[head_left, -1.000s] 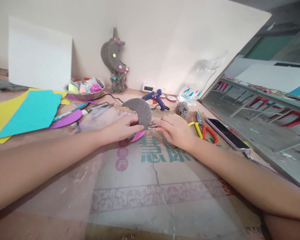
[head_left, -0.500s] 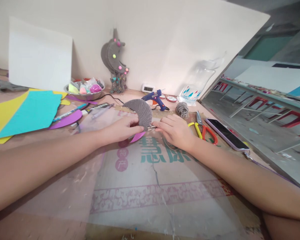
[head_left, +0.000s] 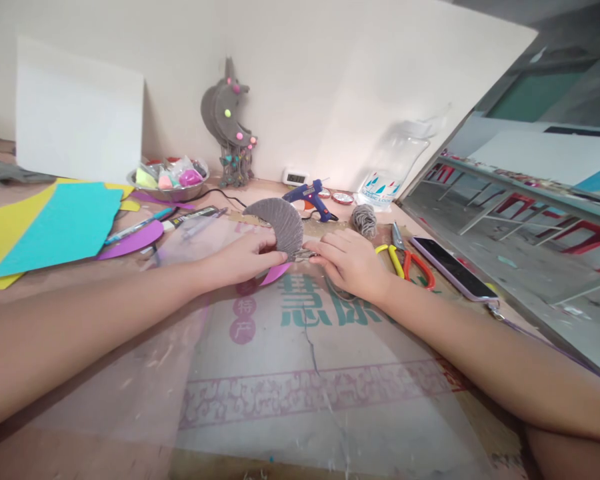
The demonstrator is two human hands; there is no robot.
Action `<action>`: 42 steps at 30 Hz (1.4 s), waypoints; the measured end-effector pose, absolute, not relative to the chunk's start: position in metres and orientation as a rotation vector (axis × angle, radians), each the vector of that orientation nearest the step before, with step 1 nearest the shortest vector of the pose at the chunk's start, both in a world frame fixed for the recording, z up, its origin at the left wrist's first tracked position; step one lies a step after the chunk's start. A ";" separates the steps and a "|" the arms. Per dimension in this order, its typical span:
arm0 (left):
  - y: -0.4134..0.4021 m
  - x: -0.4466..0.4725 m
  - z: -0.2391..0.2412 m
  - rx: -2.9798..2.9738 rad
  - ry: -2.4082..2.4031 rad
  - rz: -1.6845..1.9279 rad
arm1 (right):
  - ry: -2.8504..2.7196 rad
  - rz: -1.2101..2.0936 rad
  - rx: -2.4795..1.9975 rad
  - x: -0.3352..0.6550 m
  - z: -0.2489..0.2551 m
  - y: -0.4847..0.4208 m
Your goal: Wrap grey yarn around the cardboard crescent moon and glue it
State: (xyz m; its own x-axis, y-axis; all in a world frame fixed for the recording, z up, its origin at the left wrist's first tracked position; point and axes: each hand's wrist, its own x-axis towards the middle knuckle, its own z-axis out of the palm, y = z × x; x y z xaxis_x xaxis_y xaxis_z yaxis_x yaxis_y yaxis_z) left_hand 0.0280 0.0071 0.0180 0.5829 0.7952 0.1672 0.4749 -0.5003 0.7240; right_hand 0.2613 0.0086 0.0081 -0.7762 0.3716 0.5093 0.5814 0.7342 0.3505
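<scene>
Centrally, head view: grey yarn-wrapped crescent (head_left: 289, 225) is above the printed sheet (head_left: 260, 353), its lower end between the hands. Left hand (head_left: 247, 257) holds it, thumb on the near face. Right hand (head_left: 353, 263) has fingers bunched narrowly at that lower end; cannot tell whether they grip it. Beyond: glue gun (head_left: 311, 198), grey yarn ball (head_left: 364, 221). Pliers (head_left: 399, 259) lie right of the right hand.

Left fingers (head_left: 266, 237) partly hidden behind the grey crescent (head_left: 290, 225)
</scene>
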 end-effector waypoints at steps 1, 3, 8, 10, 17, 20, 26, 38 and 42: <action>0.007 0.028 0.018 2.180 1.006 0.652 | -2.532 -0.702 -0.732 0.261 0.008 0.008; 0.008 0.027 0.018 2.181 1.006 0.645 | -2.541 -0.695 -0.732 0.260 0.009 0.008; 0.008 0.027 0.016 2.190 1.008 0.659 | -2.548 -0.694 -0.740 0.259 0.010 0.007; 0.008 0.027 0.017 2.189 0.995 0.670 | -2.557 -0.679 -0.749 0.260 0.010 0.007; 0.008 0.029 0.019 2.195 0.974 0.676 | -2.554 -0.698 -0.721 0.259 0.011 0.008; 0.008 0.028 0.018 2.195 0.989 0.662 | -2.540 -0.700 -0.719 0.259 0.011 0.008; 0.010 0.027 0.015 2.195 0.985 0.655 | -2.473 -0.612 -0.758 0.261 0.009 0.008; 0.009 0.028 0.016 2.132 0.996 0.667 | -2.480 -0.662 -0.774 0.262 0.008 0.010; 0.009 0.028 0.017 2.148 0.976 0.661 | -2.495 -0.678 -0.773 0.262 0.009 0.009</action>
State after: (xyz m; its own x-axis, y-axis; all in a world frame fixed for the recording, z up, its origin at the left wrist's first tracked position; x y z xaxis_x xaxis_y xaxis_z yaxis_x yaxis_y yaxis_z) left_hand 0.0277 0.0085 0.0170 0.5904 0.7901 0.1648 0.4460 -0.4895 0.7493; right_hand 0.2617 0.0091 0.0087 -0.7474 0.3962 0.5333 0.6117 0.7236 0.3197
